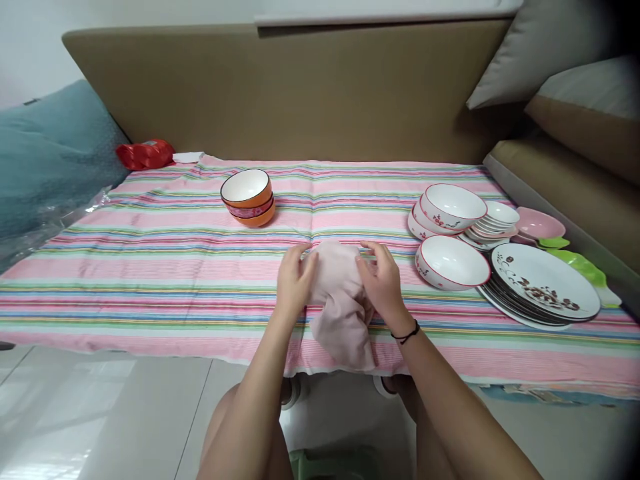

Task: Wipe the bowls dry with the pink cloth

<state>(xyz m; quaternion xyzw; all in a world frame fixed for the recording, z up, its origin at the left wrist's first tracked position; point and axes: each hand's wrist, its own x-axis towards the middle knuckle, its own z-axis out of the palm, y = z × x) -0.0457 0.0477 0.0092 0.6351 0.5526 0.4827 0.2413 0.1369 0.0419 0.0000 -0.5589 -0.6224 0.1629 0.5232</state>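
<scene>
A pale pink cloth (340,300) lies bunched on the striped sheet (150,280), its lower end hanging over the front edge. My left hand (295,280) grips the cloth's left side with curled fingers. My right hand (383,283), a black band on its wrist, holds the cloth's right side, fingers closed on the fabric. Just right of my right hand sits a white bowl with a red rim (453,262).
Stacked orange bowls (249,197) stand at the middle back. At the right are stacked white bowls (453,207), small plates (497,220), a pile of flowered plates (545,283), a pink bowl (540,223) and green utensils (583,267). A red bag (145,153) lies far left.
</scene>
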